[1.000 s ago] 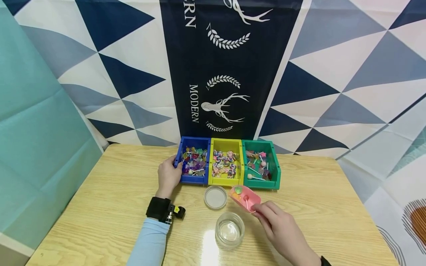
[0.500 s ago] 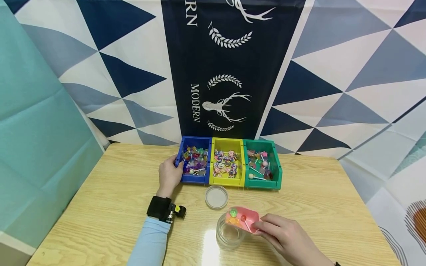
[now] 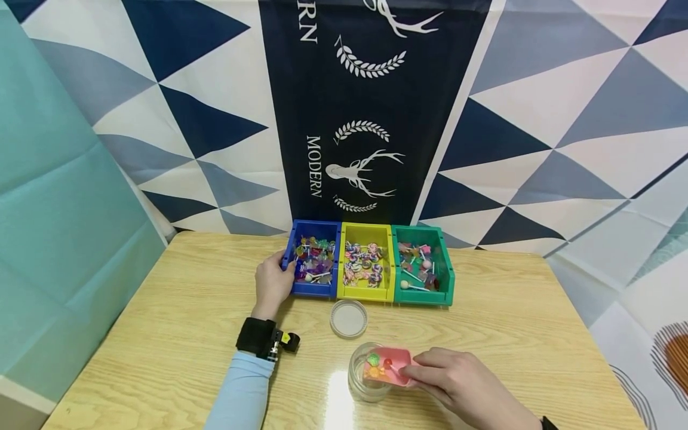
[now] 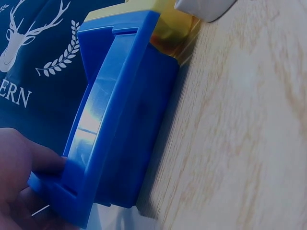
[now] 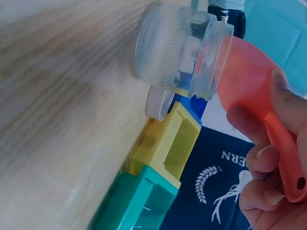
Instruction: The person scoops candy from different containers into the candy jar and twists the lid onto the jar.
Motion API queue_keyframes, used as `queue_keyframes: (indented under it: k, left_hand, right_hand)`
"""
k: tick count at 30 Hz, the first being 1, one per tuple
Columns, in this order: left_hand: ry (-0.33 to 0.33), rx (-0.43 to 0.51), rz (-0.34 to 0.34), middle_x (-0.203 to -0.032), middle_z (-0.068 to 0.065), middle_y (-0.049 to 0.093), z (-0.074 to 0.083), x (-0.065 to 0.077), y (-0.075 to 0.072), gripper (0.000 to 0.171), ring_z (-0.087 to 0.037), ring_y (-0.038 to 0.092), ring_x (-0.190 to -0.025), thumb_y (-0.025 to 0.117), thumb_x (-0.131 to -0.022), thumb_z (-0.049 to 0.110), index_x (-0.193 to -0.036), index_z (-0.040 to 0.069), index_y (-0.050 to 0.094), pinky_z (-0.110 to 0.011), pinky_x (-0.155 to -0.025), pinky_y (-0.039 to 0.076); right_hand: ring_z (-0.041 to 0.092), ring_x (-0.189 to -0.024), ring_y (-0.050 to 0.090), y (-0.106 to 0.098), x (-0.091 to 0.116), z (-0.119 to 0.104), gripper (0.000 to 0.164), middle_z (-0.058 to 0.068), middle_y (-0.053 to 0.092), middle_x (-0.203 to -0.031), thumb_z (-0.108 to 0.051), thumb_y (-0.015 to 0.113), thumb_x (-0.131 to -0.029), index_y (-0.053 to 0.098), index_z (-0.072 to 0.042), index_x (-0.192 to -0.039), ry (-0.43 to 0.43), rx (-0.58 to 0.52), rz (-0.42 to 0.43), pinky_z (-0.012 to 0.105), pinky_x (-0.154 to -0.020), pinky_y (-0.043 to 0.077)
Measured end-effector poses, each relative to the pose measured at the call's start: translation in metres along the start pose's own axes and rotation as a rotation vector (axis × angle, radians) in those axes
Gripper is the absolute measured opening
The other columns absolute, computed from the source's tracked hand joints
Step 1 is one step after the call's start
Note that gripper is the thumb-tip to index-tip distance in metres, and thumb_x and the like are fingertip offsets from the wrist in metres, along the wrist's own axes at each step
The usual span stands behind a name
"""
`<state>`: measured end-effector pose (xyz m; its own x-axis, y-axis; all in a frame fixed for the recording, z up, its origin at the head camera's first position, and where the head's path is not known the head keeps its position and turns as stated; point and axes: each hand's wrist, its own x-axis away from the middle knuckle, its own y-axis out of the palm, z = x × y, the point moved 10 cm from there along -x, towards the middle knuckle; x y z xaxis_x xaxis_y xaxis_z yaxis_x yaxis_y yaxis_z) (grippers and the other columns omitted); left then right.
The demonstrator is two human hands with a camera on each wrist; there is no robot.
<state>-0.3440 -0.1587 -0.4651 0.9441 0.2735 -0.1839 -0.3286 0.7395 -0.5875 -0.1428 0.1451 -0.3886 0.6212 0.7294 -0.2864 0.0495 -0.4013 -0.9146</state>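
My right hand [image 3: 457, 379] grips the handle of a pink scoop [image 5: 247, 72], which is tilted over the mouth of a clear glass jar [image 3: 361, 385]. In the scoop lie a green candy [image 3: 373, 359], orange candy [image 3: 374, 372] and a red lollipop [image 3: 387, 363]. My left hand [image 3: 273, 283] holds the left wall of the blue bin [image 4: 129, 120], thumb and fingers on either side. That bin contains several colourful candies and lollipops. In the right wrist view the scoop's front edge sits at the jar's rim.
Joined to the blue bin are a yellow bin [image 3: 366, 294] with swirl lollipops and a green bin [image 3: 444, 269] with mixed lollipops. A round lid [image 3: 349, 319] lies between the jar and the bins. Behind the bins hangs a patterned cloth [image 3: 371, 77].
My right hand has brought the loaded scoop down and left, from beside the lid to over the jar's mouth. My left hand stays on the blue bin.
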Motion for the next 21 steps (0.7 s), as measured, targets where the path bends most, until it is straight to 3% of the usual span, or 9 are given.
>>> queue_keyframes:
  k: [16, 21]
  left_hand:
    - [-0.003, 0.002, 0.004, -0.117, -0.022, 0.069, -0.002, -0.001, 0.002, 0.038, -0.037, 0.067, -0.106, 0.068, -0.095, 0.016, -0.128, -0.002, 0.065, -0.05, -0.088, 0.054]
    - [0.001, 0.0, 0.007, -0.115, -0.022, 0.069, -0.002, -0.001, 0.001, 0.036, -0.037, 0.067, -0.104, 0.068, -0.095, 0.016, -0.127, -0.001, 0.066, -0.051, -0.087, 0.054]
  right_hand:
    - [-0.006, -0.072, 0.054, -0.001, -0.029, -0.009, 0.014, -0.016, 0.064, -0.083, -0.021, 0.075, -0.089, 0.079, -0.023, -0.102, -0.085, 0.032, -0.067, 0.012, -0.065, 0.047]
    - [-0.005, -0.072, 0.054, 0.0, -0.033, -0.01, 0.016, -0.014, 0.066, -0.083, -0.017, 0.077, -0.087, 0.08, -0.022, -0.102, -0.101, 0.04, -0.1, 0.012, -0.065, 0.047]
